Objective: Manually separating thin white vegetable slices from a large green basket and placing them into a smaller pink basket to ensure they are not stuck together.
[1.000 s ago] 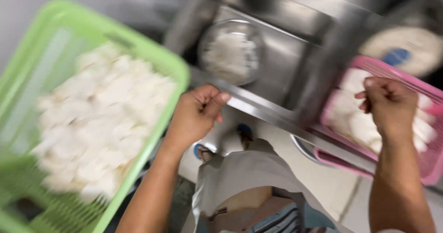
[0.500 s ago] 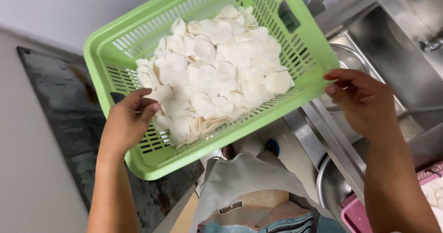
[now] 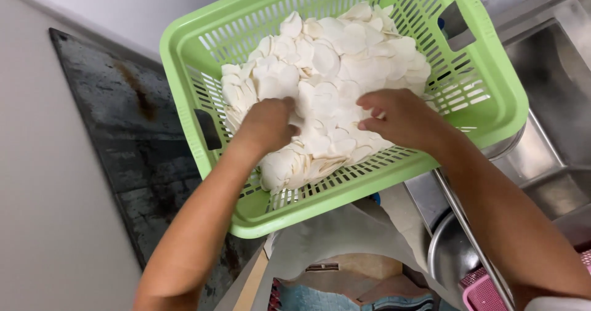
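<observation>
Heap of thin white slices [image 3: 335, 77] in green slotted basket [image 3: 203, 52] on dark bench [image 3: 132, 151], hands off the rim since half a second ago, left hand [image 3: 268, 123] curled loosely, pressed into slices, right hand [image 3: 400, 117] half open, fingertips on heap, steel sink [image 3: 548, 157] at right.

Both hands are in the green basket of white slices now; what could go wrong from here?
The green basket seems to overhang the counter edge, so pressing on its near side might tip it. The white slices are heaped high near the left hand and right hand; stirring may push some over the rim.
</observation>
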